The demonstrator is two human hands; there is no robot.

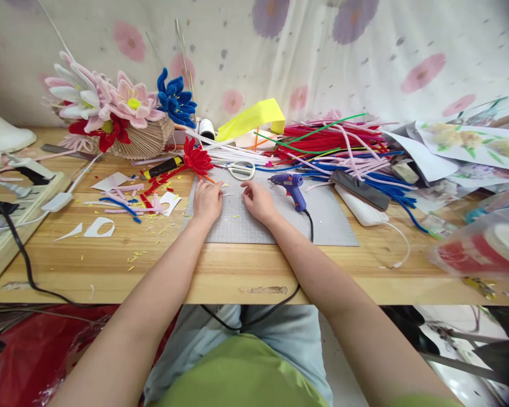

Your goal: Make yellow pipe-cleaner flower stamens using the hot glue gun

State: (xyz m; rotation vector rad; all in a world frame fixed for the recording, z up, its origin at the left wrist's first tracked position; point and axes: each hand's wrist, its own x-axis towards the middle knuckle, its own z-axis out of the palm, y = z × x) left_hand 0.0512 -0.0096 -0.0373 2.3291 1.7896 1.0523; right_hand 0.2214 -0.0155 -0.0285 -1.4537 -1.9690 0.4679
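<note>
My left hand (207,201) rests low on the grey cutting mat (335,226), its bent fingers slightly apart with nothing visible in them. Just beyond its fingertips is a red fuzzy pipe-cleaner flower (197,157) with an orange strip below it. My right hand (258,201) hovers at or just over the mat, fingers loosely curled and thumb apart, and appears to hold nothing. Small white and yellow scraps (229,194) lie between the hands. White-handled scissors (241,170) lie beyond them, and a blue glue gun (292,188) lies right of my right hand.
Pipe-cleaner flowers (133,103) stand at the back left. Bundles of red, white and blue pipe cleaners (335,138) fill the back. A phone (359,189) lies on a white power bank (356,209). A power strip (8,243) sits left; a bagged cup (483,249) stands right.
</note>
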